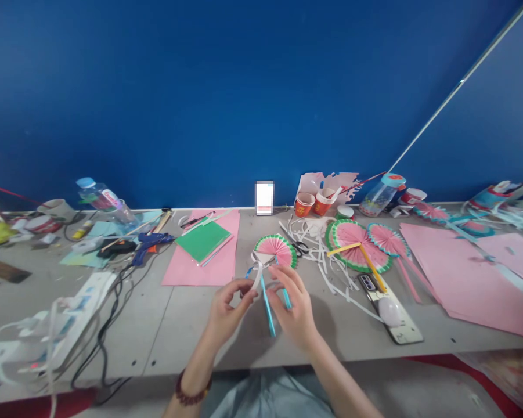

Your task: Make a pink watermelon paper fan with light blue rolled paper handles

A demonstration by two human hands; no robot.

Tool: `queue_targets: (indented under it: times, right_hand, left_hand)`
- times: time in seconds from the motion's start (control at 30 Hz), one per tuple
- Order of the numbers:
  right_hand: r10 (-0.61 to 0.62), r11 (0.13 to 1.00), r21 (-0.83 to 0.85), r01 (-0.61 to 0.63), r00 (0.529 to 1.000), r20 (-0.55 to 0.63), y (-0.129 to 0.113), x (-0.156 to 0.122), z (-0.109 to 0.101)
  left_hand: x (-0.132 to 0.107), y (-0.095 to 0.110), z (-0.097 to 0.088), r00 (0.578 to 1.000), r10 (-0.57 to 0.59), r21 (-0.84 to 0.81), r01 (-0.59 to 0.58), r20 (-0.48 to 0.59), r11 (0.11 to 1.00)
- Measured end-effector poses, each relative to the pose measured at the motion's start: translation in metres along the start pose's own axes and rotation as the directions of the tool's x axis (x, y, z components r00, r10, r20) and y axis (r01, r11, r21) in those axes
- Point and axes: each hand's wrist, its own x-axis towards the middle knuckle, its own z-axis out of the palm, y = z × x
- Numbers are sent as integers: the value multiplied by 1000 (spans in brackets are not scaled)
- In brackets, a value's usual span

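My left hand is closed, thumb and index finger pinching the lower end of a narrow white paper-like strip. To its right, my right hand has its thumb and fingers apart, close to the strip's upper part. Just beyond my fingertips lies a pleated paper fan, pink with a green rim, spread in a part circle. Two light blue sticks run towards me from it; the left blue stick passes between my hands, and the other is partly hidden by my right hand.
Scissors and tangled white strips lie right of the fan, beside a watermelon-patterned fan. A phone is near the front edge. Left are green sheets on pink paper, a glue gun and a power strip.
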Motion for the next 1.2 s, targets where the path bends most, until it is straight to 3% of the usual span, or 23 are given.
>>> queue_targets:
  times: [0.13, 0.27, 0.5, 0.63, 0.8, 0.97, 1.2]
  right_hand:
    - [33, 999, -3, -33, 999, 20, 1, -3, 7]
    - [139, 990, 26, -139, 990, 0, 7, -8, 10]
    - [256, 963, 97, -250, 966, -49, 8, -11, 11]
    - [287, 951, 131, -281, 958, -28, 10, -15, 13]
    - [366, 920, 158, -360, 930, -11, 13, -20, 15]
    - [463, 864, 221, -453, 886, 7, 13, -20, 18]
    - [433, 875, 263, -407, 900, -49, 19, -23, 21]
  left_hand:
    - [-6, 0, 5, 992, -73, -43, 77, 101, 996]
    - [-13, -3, 9, 990, -64, -88, 76, 125, 993]
    - [-16, -6, 16, 991, -107, -80, 114, 83, 990]
    - [-14, -12, 18, 983, -180, -80, 183, 44, 980]
    - [-9, -17, 19, 980, -196, -111, 190, -41, 975]
    - [-7, -18, 20, 977, -212, -203, 205, -15, 958]
    - [-6, -21, 20, 975, -220, -243, 212, -6, 946]
